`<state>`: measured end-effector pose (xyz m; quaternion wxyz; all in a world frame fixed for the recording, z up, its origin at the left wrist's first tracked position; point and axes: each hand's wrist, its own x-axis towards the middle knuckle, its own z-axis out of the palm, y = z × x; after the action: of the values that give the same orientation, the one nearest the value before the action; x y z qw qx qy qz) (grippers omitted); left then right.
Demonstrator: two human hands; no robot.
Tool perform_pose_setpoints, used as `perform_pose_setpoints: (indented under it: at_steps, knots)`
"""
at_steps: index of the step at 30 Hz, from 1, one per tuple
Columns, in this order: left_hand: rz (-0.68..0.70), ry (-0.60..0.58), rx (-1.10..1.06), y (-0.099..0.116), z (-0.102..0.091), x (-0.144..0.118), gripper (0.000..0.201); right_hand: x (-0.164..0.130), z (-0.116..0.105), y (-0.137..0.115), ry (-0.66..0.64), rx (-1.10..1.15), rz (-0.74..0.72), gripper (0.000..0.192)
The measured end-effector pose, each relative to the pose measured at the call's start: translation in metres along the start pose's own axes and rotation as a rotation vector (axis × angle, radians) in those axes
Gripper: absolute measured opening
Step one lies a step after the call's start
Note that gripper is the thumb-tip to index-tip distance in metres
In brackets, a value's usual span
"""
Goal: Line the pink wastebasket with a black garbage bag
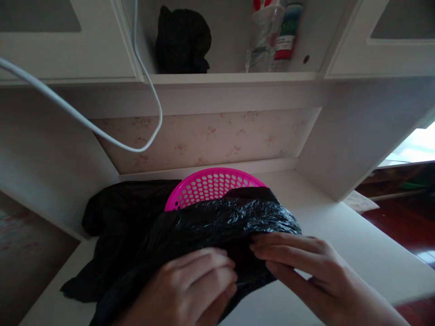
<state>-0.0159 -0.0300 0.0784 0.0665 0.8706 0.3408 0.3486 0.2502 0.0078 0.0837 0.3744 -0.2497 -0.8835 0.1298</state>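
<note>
A black plastic bag (217,222) lies spread over the front of a pink perforated basket (217,183), whose far rim shows behind it. My left hand (190,285) has its fingers curled on the bag's near edge, gripping the plastic. Facing it from the right, my right hand (302,262) pinches the same edge between thumb and fingers. Between the two hands the bag shows a dark fold or opening. More black plastic (125,222) is bunched to the left, and I cannot tell whether it is all one bag.
The basket stands on a white desk (326,226) between two side panels. Overhead, a shelf (234,78) holds a black bundle (183,40), a clear plastic container (267,36) and a can (288,34). A white cable (102,131) hangs in a loop at upper left.
</note>
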Motion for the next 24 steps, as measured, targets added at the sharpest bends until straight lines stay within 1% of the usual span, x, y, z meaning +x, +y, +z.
perform_pose_setpoints:
  at_steps: [1,2,5,7,9,12,15,17,20,24]
  knots:
    - [-0.039,-0.028,0.028,-0.001,-0.001,0.005,0.024,0.006,0.003,0.000,-0.059,0.000,-0.002,0.027]
    - [-0.091,-0.079,0.056,-0.004,-0.003,0.008,0.026,0.012,0.005,0.001,-0.143,-0.001,0.011,0.027]
    - [-0.290,-0.260,0.148,-0.022,-0.009,0.014,0.033,0.028,0.009,0.009,-0.395,-0.035,0.082,0.029]
    - [-0.416,-0.314,0.217,-0.035,-0.013,0.019,0.035,0.040,0.009,0.020,-0.472,-0.115,0.111,0.029]
    - [-0.496,-0.327,0.271,-0.045,-0.017,0.023,0.037,0.051,0.008,0.034,-0.509,-0.206,0.114,0.031]
    - [-0.531,-0.299,0.309,-0.050,-0.022,0.027,0.044,0.064,0.003,0.057,-0.511,-0.376,0.148,0.034]
    - [-0.588,-0.310,0.268,-0.049,-0.025,0.029,0.046,0.071,-0.002,0.076,-0.446,-0.579,0.246,0.037]
    - [-0.640,-0.314,0.235,-0.050,-0.025,0.028,0.046,0.073,-0.003,0.085,-0.424,-0.667,0.315,0.040]
    - [-0.666,-0.286,0.245,-0.054,-0.026,0.029,0.046,0.073,-0.004,0.091,-0.393,-0.705,0.362,0.048]
    - [-0.633,-0.235,0.202,-0.066,-0.027,0.032,0.052,0.079,-0.008,0.100,-0.356,-0.633,0.339,0.045]
